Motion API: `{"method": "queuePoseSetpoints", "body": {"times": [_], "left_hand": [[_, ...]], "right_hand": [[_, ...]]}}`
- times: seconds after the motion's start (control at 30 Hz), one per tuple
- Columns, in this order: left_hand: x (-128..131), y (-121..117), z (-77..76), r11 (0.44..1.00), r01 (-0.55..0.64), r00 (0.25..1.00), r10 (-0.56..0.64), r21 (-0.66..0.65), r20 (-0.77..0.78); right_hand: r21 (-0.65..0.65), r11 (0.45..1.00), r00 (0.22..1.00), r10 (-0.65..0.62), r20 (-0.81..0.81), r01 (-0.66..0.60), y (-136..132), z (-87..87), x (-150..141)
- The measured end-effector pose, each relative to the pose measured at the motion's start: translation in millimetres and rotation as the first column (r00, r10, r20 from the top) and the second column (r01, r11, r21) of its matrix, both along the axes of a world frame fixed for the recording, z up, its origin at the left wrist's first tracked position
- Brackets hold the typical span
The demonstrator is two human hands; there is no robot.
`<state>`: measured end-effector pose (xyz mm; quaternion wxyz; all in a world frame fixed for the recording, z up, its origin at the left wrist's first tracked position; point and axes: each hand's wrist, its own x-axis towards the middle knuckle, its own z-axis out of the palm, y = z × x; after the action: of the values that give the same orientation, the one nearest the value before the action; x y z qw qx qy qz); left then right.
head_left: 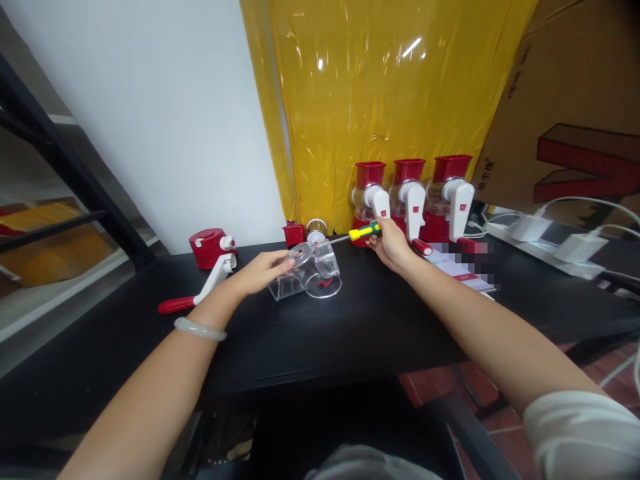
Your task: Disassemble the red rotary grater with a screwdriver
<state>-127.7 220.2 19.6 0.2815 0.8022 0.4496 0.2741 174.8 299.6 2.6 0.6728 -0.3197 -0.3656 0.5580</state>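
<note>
My left hand (267, 270) is closed on the near-left side of a clear plastic grater housing (324, 285), which lies on the black table. A screwdriver (365, 231) with a green and yellow handle is gripped in my right hand (393, 247). Its thin shaft points left, and the tip meets or overlaps the housing's upper edge; I cannot tell whether they touch. Just behind the housing are a small red part (294, 233) and a grater drum (317, 230). Left of my left hand stands a red base (206, 249), with a white crank handle (213, 280) in front.
Three assembled red and white rotary graters (413, 200) stand at the back right by the yellow film. Near them lie a printed booklet (457, 267) and a power strip (545, 250) with chargers and cables. A large cardboard box (570, 87) rises behind; a black shelf frame (75, 140) is at left.
</note>
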Motion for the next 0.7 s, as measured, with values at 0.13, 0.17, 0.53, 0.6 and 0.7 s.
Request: {"method": "queuePoseSetpoints", "body": {"times": [0.13, 0.17, 0.53, 0.6, 0.7], "left_hand": [[0.6, -0.1, 0.2, 1.000, -0.005, 1.000, 0.005, 0.002, 0.001], [0.8, -0.2, 0.3, 1.000, -0.003, 1.000, 0.003, 0.003, 0.000], [-2.9, 3.1, -1.7, 0.999, 0.020, 0.999, -0.019, 0.032, -0.041], [-2.3, 2.3, -2.1, 1.000, 0.008, 0.999, -0.007, 0.015, -0.048], [0.5, -0.7, -1.8, 1.000, 0.001, 0.998, -0.001, -0.006, -0.058]], "right_hand": [[-0.006, 1.000, 1.000, -0.024, -0.003, 0.024, 0.6, 1.5, 0.0], [-0.011, 0.999, 0.999, -0.034, -0.006, 0.034, 0.6, 2.1, 0.0], [0.024, 0.991, 0.991, -0.130, -0.013, 0.130, 1.8, 7.8, 5.8], [0.052, 0.988, 0.990, -0.143, -0.008, 0.144, 2.4, 8.1, 6.8], [0.093, 0.982, 0.986, -0.168, 0.009, 0.166, 5.2, 6.1, 8.0]]}}
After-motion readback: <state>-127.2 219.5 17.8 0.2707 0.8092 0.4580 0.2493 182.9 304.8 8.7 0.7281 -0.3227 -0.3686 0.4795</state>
